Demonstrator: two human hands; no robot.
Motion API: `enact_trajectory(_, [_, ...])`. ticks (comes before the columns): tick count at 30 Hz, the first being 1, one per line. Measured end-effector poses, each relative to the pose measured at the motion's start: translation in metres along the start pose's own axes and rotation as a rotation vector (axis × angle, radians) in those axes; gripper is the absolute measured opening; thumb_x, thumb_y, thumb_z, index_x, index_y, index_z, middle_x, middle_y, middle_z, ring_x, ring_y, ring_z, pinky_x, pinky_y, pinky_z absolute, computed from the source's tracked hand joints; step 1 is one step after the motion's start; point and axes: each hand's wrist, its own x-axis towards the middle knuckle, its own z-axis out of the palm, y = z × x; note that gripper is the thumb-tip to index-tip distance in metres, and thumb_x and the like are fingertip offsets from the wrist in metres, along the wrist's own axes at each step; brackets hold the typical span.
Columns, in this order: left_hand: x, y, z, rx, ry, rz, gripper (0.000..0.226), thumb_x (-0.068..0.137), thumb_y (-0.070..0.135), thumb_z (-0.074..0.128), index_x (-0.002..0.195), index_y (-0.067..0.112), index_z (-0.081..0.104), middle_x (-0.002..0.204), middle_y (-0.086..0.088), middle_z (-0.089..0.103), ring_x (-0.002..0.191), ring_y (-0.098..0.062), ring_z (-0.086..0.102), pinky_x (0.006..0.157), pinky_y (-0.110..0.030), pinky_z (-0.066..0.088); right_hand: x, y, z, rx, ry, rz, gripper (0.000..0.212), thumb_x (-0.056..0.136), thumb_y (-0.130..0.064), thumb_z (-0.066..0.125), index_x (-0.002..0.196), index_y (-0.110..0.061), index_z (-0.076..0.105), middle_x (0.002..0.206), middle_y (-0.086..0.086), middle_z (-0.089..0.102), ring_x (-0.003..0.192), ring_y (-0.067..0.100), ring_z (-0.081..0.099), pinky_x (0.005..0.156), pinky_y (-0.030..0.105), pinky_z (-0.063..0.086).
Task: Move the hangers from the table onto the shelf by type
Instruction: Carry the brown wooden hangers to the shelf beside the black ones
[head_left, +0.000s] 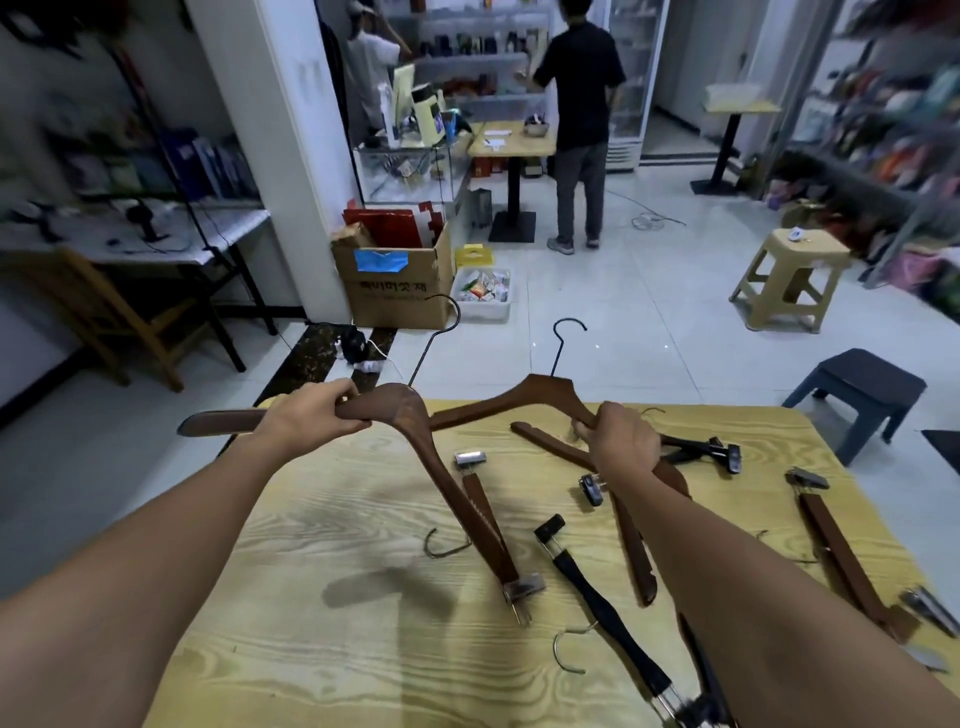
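Observation:
My left hand grips a brown wooden coat hanger near its neck and holds it above the wooden table. A second brown wooden coat hanger is lifted over the table's far edge, with my right hand closed on its right arm. Both hangers have dark wire hooks that point away from me. On the table lie several clip hangers: a brown one under the left hanger, a black one near the middle, another brown one at the right, and a black one at the far side.
A shelf with colourful goods stands at the far right. A beige stool and a dark stool stand on the tiled floor beyond the table. A cardboard box sits by a white pillar. Two people stand at the back shelves.

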Motion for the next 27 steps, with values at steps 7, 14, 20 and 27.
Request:
enact_trajectory(7, [-0.04,0.003,-0.046,0.164,0.174,-0.053,0.033,0.083,0.049,0.063,0.108,0.027,0.062,0.099,0.004,0.069,0.096,-0.02,0.062,0.064,-0.03,0.041,-0.004,-0.029,-0.03,0.018,0.053,-0.254,0.025,0.091,-0.043,0.057,0.084,-0.019,0.056,0.089,0.004,0.067,0.08,0.027,0.062,0.063,0.028,0.036])
enact_trajectory(14, [-0.097,0.016,-0.068,0.174,0.301,-0.209,0.042,0.083,0.052,0.06,0.121,0.036,0.051,0.111,0.004,0.069,0.103,-0.022,0.062,0.076,-0.032,0.043,-0.013,-0.049,-0.059,0.015,0.148,-0.496,0.032,0.089,-0.047,0.058,0.09,-0.016,0.063,0.083,0.003,0.068,0.075,0.026,0.064,0.058,0.026,0.039])
enact_trajectory(20, [-0.148,0.027,-0.081,0.233,0.341,-0.283,0.045,0.084,0.053,0.057,0.124,0.038,0.045,0.118,0.006,0.066,0.106,-0.023,0.062,0.082,-0.035,0.047,-0.028,-0.064,-0.079,0.11,0.222,-0.674,0.032,0.087,-0.05,0.06,0.101,-0.022,0.053,0.086,0.002,0.07,0.077,0.026,0.065,0.065,0.031,0.052])
enact_trajectory(27, [-0.21,0.028,-0.106,0.233,0.475,-0.404,0.046,0.084,0.053,0.057,0.126,0.037,0.046,0.117,0.005,0.066,0.108,-0.022,0.061,0.084,-0.035,0.047,-0.059,-0.096,-0.091,0.19,0.279,-0.881,0.031,0.087,-0.051,0.059,0.103,-0.024,0.055,0.089,0.0,0.072,0.079,0.024,0.068,0.063,0.033,0.055])
